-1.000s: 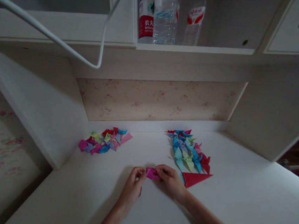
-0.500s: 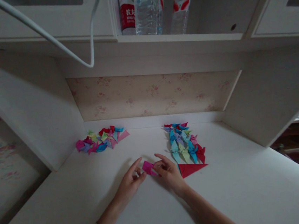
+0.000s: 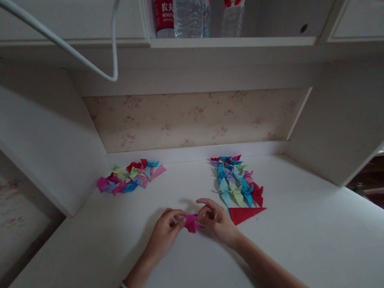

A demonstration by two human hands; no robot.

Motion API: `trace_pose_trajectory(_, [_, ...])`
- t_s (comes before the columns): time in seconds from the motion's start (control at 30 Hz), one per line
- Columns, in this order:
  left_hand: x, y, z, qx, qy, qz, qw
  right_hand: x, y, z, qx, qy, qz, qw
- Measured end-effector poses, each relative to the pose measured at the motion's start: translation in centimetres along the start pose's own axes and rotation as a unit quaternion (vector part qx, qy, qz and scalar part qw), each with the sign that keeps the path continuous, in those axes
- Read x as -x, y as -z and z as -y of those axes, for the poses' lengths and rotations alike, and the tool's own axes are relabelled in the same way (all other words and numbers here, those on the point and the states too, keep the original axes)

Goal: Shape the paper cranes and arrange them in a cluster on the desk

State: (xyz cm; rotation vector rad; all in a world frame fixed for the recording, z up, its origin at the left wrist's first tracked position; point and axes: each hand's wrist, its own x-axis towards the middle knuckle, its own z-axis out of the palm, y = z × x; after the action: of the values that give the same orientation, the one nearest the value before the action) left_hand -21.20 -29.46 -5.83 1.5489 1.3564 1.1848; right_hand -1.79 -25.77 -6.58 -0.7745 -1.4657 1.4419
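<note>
A small pink folded paper (image 3: 190,222) is pinched between both my hands just above the white desk (image 3: 305,232). My left hand (image 3: 165,232) grips its left end with curled fingers. Its right end is held by my right hand (image 3: 215,221), thumb and forefinger closed on it. A flat red paper triangle (image 3: 244,212) lies just right of my right hand. Behind it runs a row of several folded paper cranes (image 3: 236,180) in blue, green, pink and red.
A heap of several coloured folded papers (image 3: 130,177) sits at the back left, by the white side panel (image 3: 42,140). Overhead, a shelf holds water bottles (image 3: 192,8). A white cable (image 3: 67,43) loops down at upper left.
My left hand's fingers, spread half a second ago, have closed on the pink paper again. The paper is folded narrower. The view has shifted slightly.
</note>
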Motion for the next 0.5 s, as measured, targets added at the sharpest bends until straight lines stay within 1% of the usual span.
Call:
trace_pose_trajectory(0.1, [0.00,0.19,0.01,-0.013,0.002,0.011,1.000,-0.04,-0.03,-0.24,0.004,-0.001,0.012,1.000])
trace_pose_trajectory(0.17, [0.06,0.22,-0.06,-0.007,0.027,0.021,0.999,-0.14,-0.15,-0.40,0.013,-0.001,-0.001,1.000])
trace_pose_trajectory(0.27, [0.16,0.12,-0.29,0.021,0.072,0.029,0.997,-0.23,-0.52,-0.49,0.002,-0.020,-0.016,1.000])
trace_pose_trajectory(0.4, [0.14,0.08,-0.52,0.048,0.099,0.008,0.994,-0.26,-0.96,-0.24,-0.031,-0.045,-0.012,0.998])
trace_pose_trajectory(0.5, [0.08,0.15,-0.59,0.058,0.108,0.000,0.992,-0.34,-0.73,0.03,-0.020,-0.036,-0.041,0.998])
